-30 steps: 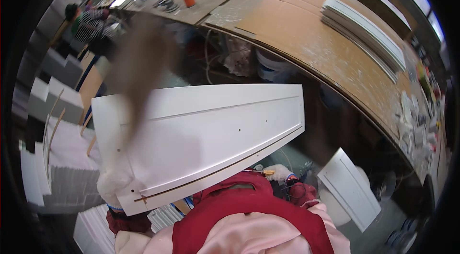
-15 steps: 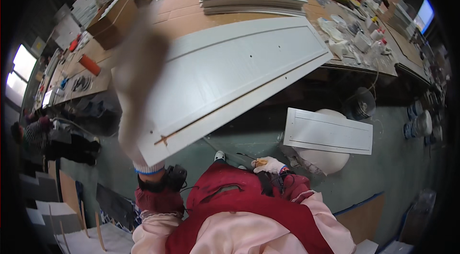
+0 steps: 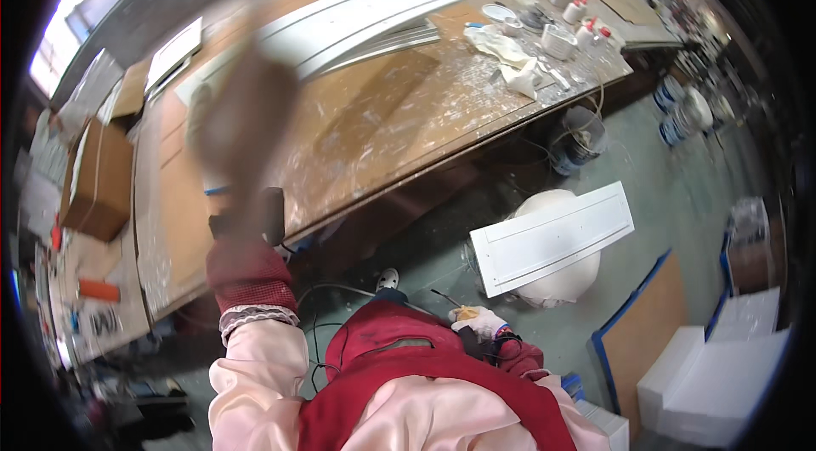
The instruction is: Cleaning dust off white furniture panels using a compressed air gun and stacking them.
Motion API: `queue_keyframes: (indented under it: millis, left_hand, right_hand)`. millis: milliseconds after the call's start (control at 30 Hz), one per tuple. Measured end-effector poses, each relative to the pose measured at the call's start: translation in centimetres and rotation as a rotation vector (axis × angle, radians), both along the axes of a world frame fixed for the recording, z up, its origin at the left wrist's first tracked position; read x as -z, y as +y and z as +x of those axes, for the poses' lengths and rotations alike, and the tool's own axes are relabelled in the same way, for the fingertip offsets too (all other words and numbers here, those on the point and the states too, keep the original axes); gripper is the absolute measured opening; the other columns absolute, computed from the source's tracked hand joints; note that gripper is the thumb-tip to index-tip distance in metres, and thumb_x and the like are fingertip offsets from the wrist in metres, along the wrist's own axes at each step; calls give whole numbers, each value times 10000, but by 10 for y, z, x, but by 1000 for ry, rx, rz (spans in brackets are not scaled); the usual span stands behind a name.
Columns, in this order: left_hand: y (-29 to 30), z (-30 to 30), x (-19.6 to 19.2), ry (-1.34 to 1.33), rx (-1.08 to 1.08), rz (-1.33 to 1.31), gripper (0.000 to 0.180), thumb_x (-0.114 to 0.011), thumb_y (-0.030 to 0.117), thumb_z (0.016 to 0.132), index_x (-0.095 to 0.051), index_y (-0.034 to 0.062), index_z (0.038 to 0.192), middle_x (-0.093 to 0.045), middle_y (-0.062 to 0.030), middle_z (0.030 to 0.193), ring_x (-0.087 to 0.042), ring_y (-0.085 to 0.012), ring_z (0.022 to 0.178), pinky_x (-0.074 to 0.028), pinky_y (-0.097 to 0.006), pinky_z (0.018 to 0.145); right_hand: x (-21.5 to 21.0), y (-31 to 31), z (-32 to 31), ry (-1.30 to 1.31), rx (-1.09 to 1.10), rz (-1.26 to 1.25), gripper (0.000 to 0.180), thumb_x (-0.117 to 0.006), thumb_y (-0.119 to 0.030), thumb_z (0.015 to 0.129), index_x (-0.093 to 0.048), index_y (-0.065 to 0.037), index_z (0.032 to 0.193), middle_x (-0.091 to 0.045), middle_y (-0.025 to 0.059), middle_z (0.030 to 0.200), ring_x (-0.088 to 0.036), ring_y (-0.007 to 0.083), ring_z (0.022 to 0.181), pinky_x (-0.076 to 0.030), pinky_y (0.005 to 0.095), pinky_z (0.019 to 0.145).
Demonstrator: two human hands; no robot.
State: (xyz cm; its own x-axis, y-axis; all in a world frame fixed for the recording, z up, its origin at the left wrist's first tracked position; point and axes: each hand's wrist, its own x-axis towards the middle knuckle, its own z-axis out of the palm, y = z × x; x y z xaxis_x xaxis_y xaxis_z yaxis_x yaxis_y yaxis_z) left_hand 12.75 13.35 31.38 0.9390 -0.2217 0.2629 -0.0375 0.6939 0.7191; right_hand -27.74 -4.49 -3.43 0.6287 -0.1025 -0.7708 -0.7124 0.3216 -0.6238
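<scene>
while the left hand (image 3: 234,124) rose blurred over the workbench (image 3: 374,119), grip impossible to tell, the gloved right hand (image 3: 478,321) held a thin brush (image 3: 445,298) low, away from the white panels (image 3: 357,17) stacked flat on it.

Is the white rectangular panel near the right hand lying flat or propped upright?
Lying flat: the white rectangular panel rests face up across a rounded white object, beyond the right hand.

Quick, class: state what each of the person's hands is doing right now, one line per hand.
Left hand: raised over the workbench, motion-blurred; open or closed cannot be told.
Right hand: gloved, low at the body, closed on a thin brush-like tool.
</scene>
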Motion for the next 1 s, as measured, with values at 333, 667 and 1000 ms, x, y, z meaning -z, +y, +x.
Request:
queue_keyframes:
  millis: [333, 667, 1000]
  left_hand:
    - [42, 314, 107, 190, -13, 270, 236, -608, 203, 866, -589, 63, 1054, -631, -52, 945, -627, -180, 766, -512, -284, 645]
    - [79, 342, 67, -368, -650, 651, 289, -546, 216, 907, -566, 2, 1100, -606, -82, 1047, -575, -164, 954, -468, -294, 802]
    - [-41, 38, 183, -286, 1137, 1035, 234, -586, 173, 854, -621, 23, 1030, -626, -96, 1022, -569, -220, 999, -441, -327, 876]
  right_hand:
    - [-50, 21, 78, 218, -1, -40, 479, -783, -234, 702, -639, -82, 1132, -651, -8, 969, -578, 96, 860, -453, 246, 792]
    - [-52, 27, 120, 268, -210, -107, 418, -780, -164, 700, -638, -45, 1075, -638, 7, 901, -583, 115, 790, -467, 249, 738]
    - [-8, 32, 108, 112, -148, 67, 387, -778, -151, 718, -638, -48, 1064, -655, 24, 961, -585, 129, 882, -460, 279, 813]
